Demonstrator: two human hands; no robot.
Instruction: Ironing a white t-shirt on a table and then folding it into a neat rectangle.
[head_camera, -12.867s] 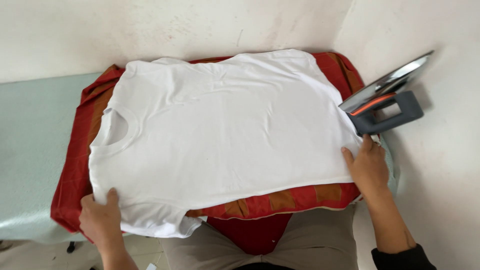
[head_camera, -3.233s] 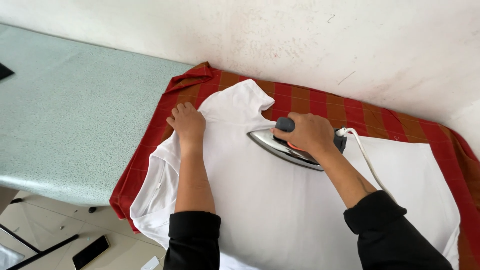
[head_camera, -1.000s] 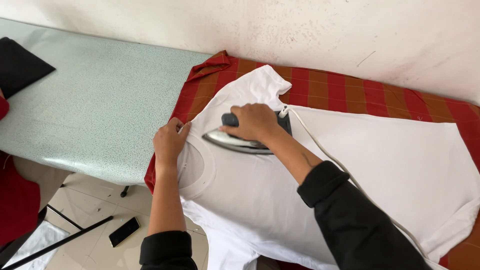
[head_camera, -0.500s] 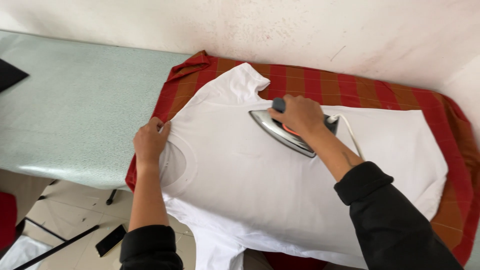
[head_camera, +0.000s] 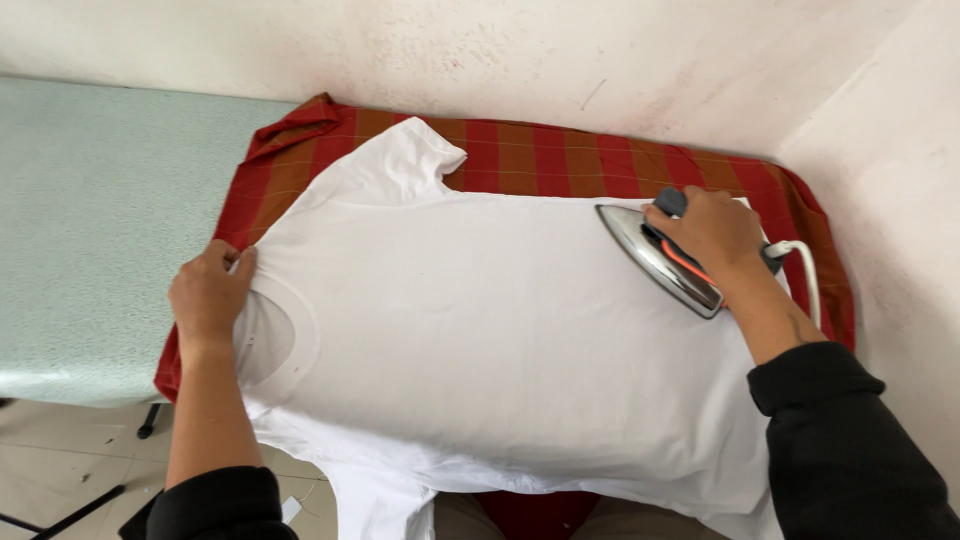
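Midway, roughly: your right hand grips the iron near the white T-shirt hem; left hand pins the collar flat. Shirt lies on the red cloth; near sleeve still hangs unpressed.

matt cloth shirt, glossy metal iron
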